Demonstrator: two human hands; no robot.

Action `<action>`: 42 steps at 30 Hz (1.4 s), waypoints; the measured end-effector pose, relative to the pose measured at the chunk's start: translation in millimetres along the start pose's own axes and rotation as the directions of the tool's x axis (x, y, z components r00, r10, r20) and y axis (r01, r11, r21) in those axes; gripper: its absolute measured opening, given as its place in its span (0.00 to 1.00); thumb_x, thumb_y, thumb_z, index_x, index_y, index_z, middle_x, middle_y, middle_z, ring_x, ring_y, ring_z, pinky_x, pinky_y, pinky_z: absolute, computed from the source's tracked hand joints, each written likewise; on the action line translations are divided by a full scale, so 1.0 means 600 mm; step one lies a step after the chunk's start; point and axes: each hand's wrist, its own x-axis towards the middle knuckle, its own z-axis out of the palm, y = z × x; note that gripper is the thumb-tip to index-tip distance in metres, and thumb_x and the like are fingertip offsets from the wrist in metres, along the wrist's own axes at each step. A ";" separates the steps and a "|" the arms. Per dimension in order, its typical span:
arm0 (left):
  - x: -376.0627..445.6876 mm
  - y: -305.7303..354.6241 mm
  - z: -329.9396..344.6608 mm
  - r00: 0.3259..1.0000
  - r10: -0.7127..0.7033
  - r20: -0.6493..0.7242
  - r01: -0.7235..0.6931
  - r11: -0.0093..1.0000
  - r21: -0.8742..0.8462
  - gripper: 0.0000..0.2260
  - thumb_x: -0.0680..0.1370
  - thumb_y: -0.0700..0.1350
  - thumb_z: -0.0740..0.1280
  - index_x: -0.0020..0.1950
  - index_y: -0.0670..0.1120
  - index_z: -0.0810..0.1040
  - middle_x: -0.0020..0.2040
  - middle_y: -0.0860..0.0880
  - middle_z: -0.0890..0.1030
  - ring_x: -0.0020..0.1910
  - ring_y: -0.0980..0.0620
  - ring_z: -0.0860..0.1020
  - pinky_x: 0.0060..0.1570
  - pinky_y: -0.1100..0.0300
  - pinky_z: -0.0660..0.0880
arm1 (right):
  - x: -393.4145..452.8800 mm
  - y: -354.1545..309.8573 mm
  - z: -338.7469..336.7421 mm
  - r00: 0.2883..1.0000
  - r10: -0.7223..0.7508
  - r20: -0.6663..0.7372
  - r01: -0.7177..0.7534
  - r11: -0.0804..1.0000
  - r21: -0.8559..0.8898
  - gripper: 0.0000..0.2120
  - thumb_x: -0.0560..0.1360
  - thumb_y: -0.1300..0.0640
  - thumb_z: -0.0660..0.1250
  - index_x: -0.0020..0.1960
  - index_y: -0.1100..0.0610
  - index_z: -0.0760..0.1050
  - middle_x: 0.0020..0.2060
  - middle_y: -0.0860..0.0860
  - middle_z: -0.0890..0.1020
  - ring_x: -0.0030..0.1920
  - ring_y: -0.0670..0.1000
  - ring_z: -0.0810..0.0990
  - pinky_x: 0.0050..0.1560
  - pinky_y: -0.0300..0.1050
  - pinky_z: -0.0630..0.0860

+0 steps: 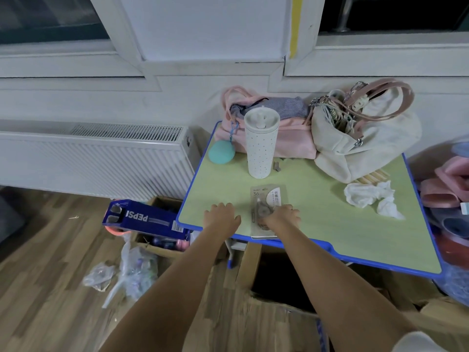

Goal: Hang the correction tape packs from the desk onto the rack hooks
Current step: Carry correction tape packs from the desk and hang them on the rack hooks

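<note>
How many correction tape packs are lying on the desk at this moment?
1. The pack lies at the desk's near edge, under the right hand, in front of the tumbler. More may be hidden beneath it or the bags.

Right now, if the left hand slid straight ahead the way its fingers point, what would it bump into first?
Probably the white dotted tumbler. The left hand rests near the desk's front edge, fingers pointing up and slightly right over bare desktop; depth is hard to judge, so it might pass just left of it.

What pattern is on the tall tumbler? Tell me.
White tumbler with small scattered coloured dots, shown best in the head view.
</note>
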 end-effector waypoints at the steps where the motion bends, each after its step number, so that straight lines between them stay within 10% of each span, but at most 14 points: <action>1: -0.001 0.000 0.001 1.000 0.003 0.001 -0.003 1.000 0.009 0.19 0.82 0.54 0.54 0.67 0.45 0.69 0.63 0.45 0.74 0.62 0.46 0.71 0.58 0.53 0.67 | 0.000 0.002 -0.001 1.000 0.002 0.015 -0.003 1.000 0.026 0.33 0.72 0.50 0.72 0.69 0.62 0.62 0.64 0.59 0.66 0.63 0.57 0.70 0.61 0.46 0.70; 14: -0.024 0.051 -0.024 0.997 0.063 -0.043 -0.061 0.997 0.043 0.20 0.81 0.55 0.54 0.68 0.45 0.69 0.64 0.45 0.73 0.63 0.46 0.70 0.59 0.53 0.68 | 0.001 0.076 -0.093 0.953 -0.236 0.189 0.147 0.907 0.394 0.10 0.69 0.61 0.76 0.46 0.62 0.77 0.43 0.56 0.80 0.40 0.53 0.78 0.35 0.40 0.73; 26: -0.061 0.202 -0.103 0.961 0.235 -0.146 -0.234 0.972 0.026 0.21 0.81 0.53 0.56 0.69 0.42 0.67 0.65 0.42 0.73 0.64 0.42 0.71 0.59 0.51 0.69 | -0.006 0.166 -0.270 0.924 -0.377 0.065 0.255 0.735 0.628 0.10 0.70 0.65 0.74 0.50 0.59 0.79 0.52 0.61 0.82 0.53 0.61 0.81 0.53 0.54 0.77; 29: -0.073 0.249 -0.127 0.922 0.351 -0.165 -0.343 0.936 0.075 0.22 0.82 0.53 0.56 0.70 0.41 0.66 0.66 0.41 0.72 0.64 0.42 0.71 0.59 0.51 0.69 | -0.016 0.194 -0.315 0.927 -0.376 -0.004 0.279 0.681 0.677 0.15 0.71 0.67 0.72 0.56 0.62 0.78 0.51 0.59 0.82 0.50 0.57 0.80 0.44 0.46 0.77; 42: -0.134 0.432 -0.139 0.620 0.784 -0.014 -0.726 0.581 0.367 0.25 0.81 0.56 0.57 0.73 0.44 0.63 0.72 0.43 0.65 0.69 0.42 0.65 0.65 0.49 0.65 | -0.123 0.380 -0.389 0.951 -0.061 -0.304 0.296 0.474 0.829 0.10 0.72 0.69 0.70 0.52 0.66 0.76 0.43 0.58 0.82 0.45 0.59 0.81 0.58 0.59 0.76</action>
